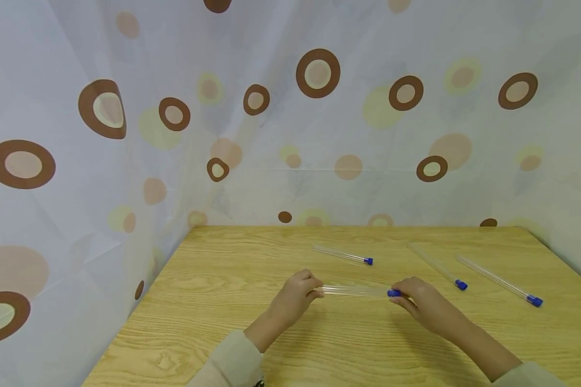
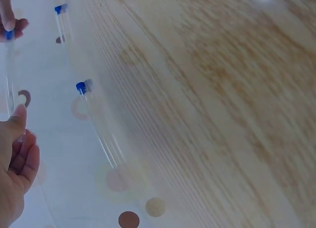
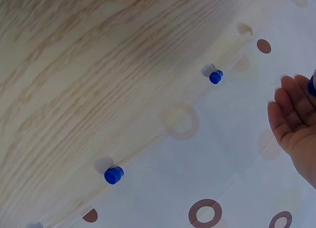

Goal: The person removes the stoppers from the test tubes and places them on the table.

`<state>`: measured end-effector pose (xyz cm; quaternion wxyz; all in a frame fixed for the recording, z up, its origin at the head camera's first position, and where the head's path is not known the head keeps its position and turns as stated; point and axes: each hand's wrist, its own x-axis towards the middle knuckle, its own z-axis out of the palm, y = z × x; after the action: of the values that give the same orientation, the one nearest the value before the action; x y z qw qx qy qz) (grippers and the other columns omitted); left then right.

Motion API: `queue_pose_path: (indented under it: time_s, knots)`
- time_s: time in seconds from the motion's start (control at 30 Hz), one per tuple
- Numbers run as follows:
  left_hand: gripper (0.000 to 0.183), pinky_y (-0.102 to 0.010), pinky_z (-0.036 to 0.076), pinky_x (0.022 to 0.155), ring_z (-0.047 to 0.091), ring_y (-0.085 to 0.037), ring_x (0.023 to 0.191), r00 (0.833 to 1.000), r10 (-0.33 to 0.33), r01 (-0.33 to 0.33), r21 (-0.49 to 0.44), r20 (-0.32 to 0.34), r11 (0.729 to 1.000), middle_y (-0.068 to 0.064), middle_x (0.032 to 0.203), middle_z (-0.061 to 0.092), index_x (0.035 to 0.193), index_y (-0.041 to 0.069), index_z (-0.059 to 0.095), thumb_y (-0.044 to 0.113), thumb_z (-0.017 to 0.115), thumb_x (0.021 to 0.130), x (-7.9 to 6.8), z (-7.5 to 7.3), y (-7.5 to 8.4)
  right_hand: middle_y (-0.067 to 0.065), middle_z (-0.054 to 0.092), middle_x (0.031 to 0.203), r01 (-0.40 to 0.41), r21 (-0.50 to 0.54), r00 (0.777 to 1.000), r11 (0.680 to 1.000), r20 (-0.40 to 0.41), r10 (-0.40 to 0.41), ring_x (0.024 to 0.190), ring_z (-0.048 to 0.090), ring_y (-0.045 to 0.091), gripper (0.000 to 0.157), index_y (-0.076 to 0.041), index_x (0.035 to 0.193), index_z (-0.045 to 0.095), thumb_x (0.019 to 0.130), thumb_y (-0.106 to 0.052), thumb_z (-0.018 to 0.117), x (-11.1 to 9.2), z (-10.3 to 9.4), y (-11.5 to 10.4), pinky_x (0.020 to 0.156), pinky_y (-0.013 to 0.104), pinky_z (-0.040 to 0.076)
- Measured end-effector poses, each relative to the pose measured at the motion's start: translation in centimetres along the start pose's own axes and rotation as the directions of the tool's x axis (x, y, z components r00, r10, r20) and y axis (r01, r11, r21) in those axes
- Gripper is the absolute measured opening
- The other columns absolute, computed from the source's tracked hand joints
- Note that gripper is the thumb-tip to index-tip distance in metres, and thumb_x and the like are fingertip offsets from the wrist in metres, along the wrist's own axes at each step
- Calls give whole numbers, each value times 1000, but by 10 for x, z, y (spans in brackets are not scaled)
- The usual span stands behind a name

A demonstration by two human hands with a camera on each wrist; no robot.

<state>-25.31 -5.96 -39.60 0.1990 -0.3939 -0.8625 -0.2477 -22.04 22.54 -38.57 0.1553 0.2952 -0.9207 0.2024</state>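
A long clear test tube [image 1: 351, 290] with a blue cap [image 1: 393, 293] is held level between both hands, low over the wooden table. My left hand [image 1: 292, 300] pinches its clear end between thumb and fingers. At the other end, my right hand [image 1: 428, 305] has thumb and fingers on the blue cap. In the left wrist view the left hand [image 2: 19, 171] grips the tube's lower end, with the right hand [image 2: 9, 18] at its cap. The right wrist view shows the right hand [image 3: 298, 122] at the edge, the cap [image 3: 312, 86] partly cut off.
Three more blue-capped clear tubes lie on the wooden table [image 1: 198, 344]: one tube [image 1: 341, 254] behind the hands, a second tube [image 1: 436, 266] and a third tube [image 1: 498, 281] to the right. A curtain with brown rings [image 1: 318, 73] hangs around the table's back and sides.
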Motion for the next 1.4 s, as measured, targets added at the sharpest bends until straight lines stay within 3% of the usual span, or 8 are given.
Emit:
queue_pose_path:
  time_s: [0.17, 0.37, 0.6, 0.93, 1.07, 1.17, 1.3, 1.4]
  knots:
    - [15, -8, 48, 64, 59, -14, 73, 999, 33, -33, 48, -3, 998, -6, 81, 60, 90, 1, 70, 9, 70, 78, 0, 2, -1, -6, 61, 76, 55, -7, 995, 998, -80, -56, 69, 52, 3, 7, -9, 80, 64, 80, -3, 68, -3, 4, 2, 53, 18, 45]
    - [10, -8, 49, 65, 60, -14, 73, 997, 78, -77, 118, -1, 990, -6, 81, 60, 86, 1, 69, 9, 69, 79, 1, 2, 0, -4, 62, 78, 132, -67, 968, 989, -207, -143, 70, 53, 5, 12, -7, 82, 67, 73, -1, 73, -6, 11, 4, 52, 16, 45]
    - [9, -6, 49, 65, 62, -13, 74, 994, 105, -109, 186, 30, 977, -6, 81, 61, 87, 2, 69, 9, 68, 80, 2, -1, 3, -1, 64, 79, 145, -96, 958, 985, -234, -164, 71, 56, 11, 17, -3, 85, 69, 70, 0, 74, -9, 13, 6, 54, 16, 48]
    - [11, -6, 49, 63, 62, -13, 72, 995, 79, -87, 161, 54, 983, -6, 80, 60, 90, 2, 70, 9, 67, 82, 3, -1, 3, 4, 64, 81, 196, -168, 928, 966, -287, -238, 72, 57, 15, 24, 2, 87, 70, 64, 1, 76, -8, 15, 9, 55, 13, 48]
    - [12, -6, 49, 63, 63, -13, 72, 996, 77, -84, 154, 51, 985, -6, 80, 60, 91, 2, 70, 8, 67, 82, 2, -1, 2, 3, 64, 81, 200, -182, 921, 963, -301, -248, 72, 56, 14, 22, 1, 88, 69, 67, -2, 75, -8, 16, 9, 56, 13, 48]
    - [11, -6, 49, 63, 63, -13, 72, 996, 79, -85, 142, 50, 986, -7, 80, 60, 91, 2, 70, 7, 68, 81, 2, -2, 2, 3, 64, 80, 208, -184, 914, 961, -314, -258, 72, 56, 15, 17, 2, 88, 69, 76, -10, 70, -8, 17, 9, 56, 12, 47]
    - [11, -7, 49, 63, 63, -14, 72, 996, 76, -82, 131, 53, 988, -7, 79, 59, 90, 2, 70, 7, 68, 81, 2, -2, 1, 4, 64, 80, 222, -200, 901, 954, -333, -279, 71, 56, 15, 35, 3, 87, 69, 89, -27, 52, -8, 17, 9, 58, 10, 46]
    - [12, -7, 49, 63, 63, -14, 71, 996, 72, -79, 119, 61, 990, -7, 79, 59, 90, 1, 71, 8, 67, 81, 2, -3, 1, 4, 63, 80, 230, -211, 895, 950, -337, -292, 72, 56, 16, 43, 3, 88, 69, 91, -31, 43, -8, 18, 10, 59, 9, 46]
